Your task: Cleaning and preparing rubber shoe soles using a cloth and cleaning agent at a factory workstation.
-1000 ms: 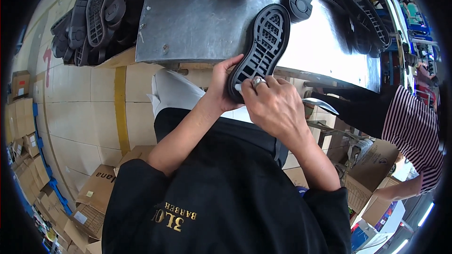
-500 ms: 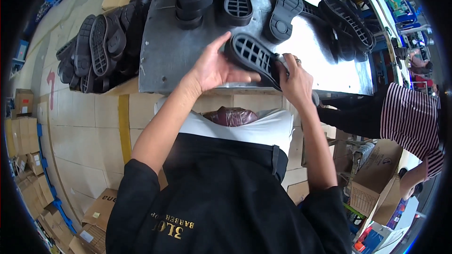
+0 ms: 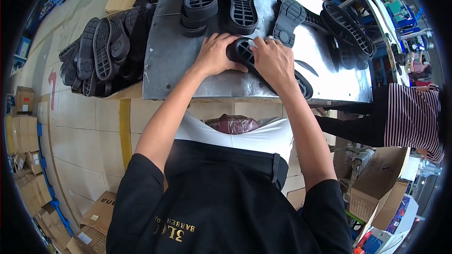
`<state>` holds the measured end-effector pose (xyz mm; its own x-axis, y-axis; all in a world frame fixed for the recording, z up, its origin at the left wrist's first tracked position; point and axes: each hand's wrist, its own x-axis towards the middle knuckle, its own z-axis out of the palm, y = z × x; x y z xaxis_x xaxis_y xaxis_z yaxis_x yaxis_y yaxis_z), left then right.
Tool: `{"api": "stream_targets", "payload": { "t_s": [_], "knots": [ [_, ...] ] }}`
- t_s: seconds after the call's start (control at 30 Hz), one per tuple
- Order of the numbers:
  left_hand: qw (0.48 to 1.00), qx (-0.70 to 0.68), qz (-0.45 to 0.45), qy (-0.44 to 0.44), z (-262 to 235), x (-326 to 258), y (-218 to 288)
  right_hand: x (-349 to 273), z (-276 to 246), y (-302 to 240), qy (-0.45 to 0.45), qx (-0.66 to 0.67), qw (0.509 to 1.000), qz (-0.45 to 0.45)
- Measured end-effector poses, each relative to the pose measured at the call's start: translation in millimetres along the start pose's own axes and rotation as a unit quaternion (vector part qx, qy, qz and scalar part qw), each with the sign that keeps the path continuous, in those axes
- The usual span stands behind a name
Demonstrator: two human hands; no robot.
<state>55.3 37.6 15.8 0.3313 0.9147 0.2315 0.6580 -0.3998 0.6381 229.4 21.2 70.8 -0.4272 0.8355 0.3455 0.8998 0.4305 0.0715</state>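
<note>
A black shoe sole [image 3: 302, 84] with a grid-ribbed inside lies slantwise on the metal table near its front edge. My left hand [image 3: 215, 57] grips its far left end, thumb along the near side and fingers behind. Over the middle of the sole, my right hand [image 3: 275, 62] is closed, its curled fingertips down at the ribbed inside. The hand hides whatever those fingers pinch. Just beyond stand a ribbed sole [image 3: 239, 7] and a small stack of soles [image 3: 200, 0]. Behind my right hand, another sole [image 3: 288, 19] leans with its tread showing.
More soles [image 3: 348, 26] are piled at the table's right. A carton heaped with soles [image 3: 101, 51] stands left of the metal table [image 3: 165, 66]. A person in a striped shirt [image 3: 412, 115] is at the right, near an open cardboard box [image 3: 379, 174].
The sole has come down from above the table's edge onto its surface. My left hand has closed around its end. My right hand has moved left and over the sole's middle.
</note>
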Motion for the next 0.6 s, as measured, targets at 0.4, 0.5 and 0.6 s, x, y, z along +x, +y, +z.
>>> {"api": "stream_targets", "payload": {
  "t_s": [0.4, 0.5, 0.6],
  "knots": [
    [1.0, -0.018, 0.008, 0.011, 0.4, -1.5, -1.9, 19.0, -1.0, -15.2, -0.008, -0.056, 0.998, -0.015],
    [0.998, -0.016, 0.028, 0.044, 5.4, -4.0, -7.0, 21.8, -0.7, -20.5, 0.01, -0.139, 0.987, -0.082],
    [0.999, -0.014, 0.025, 0.032, 2.9, -3.9, -7.1, 22.9, 1.2, -27.3, 0.01, -0.201, 0.971, -0.127]
  ]
}}
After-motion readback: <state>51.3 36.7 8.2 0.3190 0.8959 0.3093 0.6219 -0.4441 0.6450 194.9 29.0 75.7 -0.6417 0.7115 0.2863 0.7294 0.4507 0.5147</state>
